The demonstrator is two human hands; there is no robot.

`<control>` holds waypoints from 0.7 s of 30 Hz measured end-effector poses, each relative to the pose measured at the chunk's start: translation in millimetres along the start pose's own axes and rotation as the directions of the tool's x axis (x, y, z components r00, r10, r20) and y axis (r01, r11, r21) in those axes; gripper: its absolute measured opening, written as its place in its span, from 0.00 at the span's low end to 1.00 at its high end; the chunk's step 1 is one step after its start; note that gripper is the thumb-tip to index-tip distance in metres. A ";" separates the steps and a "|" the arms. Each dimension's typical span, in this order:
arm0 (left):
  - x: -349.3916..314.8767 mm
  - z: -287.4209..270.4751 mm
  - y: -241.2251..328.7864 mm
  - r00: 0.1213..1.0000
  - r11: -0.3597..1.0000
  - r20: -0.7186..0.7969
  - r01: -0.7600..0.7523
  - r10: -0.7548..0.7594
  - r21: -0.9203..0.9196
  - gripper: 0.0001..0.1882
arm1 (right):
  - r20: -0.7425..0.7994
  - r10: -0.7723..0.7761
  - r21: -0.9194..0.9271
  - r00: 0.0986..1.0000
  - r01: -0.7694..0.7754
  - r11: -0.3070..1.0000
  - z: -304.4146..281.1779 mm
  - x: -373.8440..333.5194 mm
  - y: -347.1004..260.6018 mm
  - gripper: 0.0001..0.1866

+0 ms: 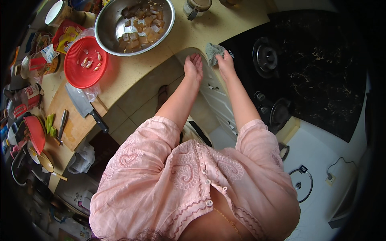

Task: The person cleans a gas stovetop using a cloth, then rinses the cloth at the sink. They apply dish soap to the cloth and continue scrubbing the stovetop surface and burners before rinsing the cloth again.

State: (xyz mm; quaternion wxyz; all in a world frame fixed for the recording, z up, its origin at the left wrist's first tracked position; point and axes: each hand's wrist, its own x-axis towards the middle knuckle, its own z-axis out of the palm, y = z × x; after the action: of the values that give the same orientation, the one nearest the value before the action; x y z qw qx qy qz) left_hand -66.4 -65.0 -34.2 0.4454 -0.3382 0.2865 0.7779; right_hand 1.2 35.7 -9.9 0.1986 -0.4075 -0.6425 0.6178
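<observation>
My right hand grips a crumpled grey-green cloth on the counter, right beside the black stove. To its left, my left hand is held palm up at the counter's front edge. Its fingers are stretched out and slightly curled, and nothing shows in it. Beyond my left hand stands a large steel bowl with brownish translucent cubes inside. Next to the bowl is a red plastic basket with several garlic cloves.
A cleaver lies on a wooden cutting board, its black handle over the edge. Green peppers and a small knife are nearby. Packages crowd the far left. A lidded glass jar stands behind. The black gas stove is at right.
</observation>
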 end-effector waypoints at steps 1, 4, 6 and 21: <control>3.1 0.7 0.0 1.000 1.000 -0.003 0.021 -0.021 -0.004 0.25 | 0.022 0.056 0.187 0.998 -0.059 0.981 4.7 -5.3 -12.9 0.15; 8.3 5.0 -0.9 0.997 0.997 0.018 0.077 -0.077 -0.022 0.26 | 0.068 0.148 0.437 0.987 -0.163 0.884 0.0 -5.2 -16.4 0.17; 9.6 6.7 -0.4 0.994 0.994 0.062 0.096 -0.094 -0.043 0.27 | 0.063 0.174 0.473 0.983 -0.183 0.862 -5.7 -3.1 -16.7 0.17; -1.1 21.7 11.3 0.873 0.078 0.211 -0.271 0.439 0.959 0.16 | -0.041 0.195 0.511 0.980 -0.147 0.847 -34.9 -26.1 -24.3 0.15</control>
State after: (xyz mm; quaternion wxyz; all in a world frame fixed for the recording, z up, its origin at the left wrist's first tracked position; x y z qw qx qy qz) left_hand -82.0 -54.3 -18.5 0.3323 0.0532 0.8143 0.4729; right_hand 36.3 40.0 25.3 0.2718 -0.4248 -0.4094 0.7603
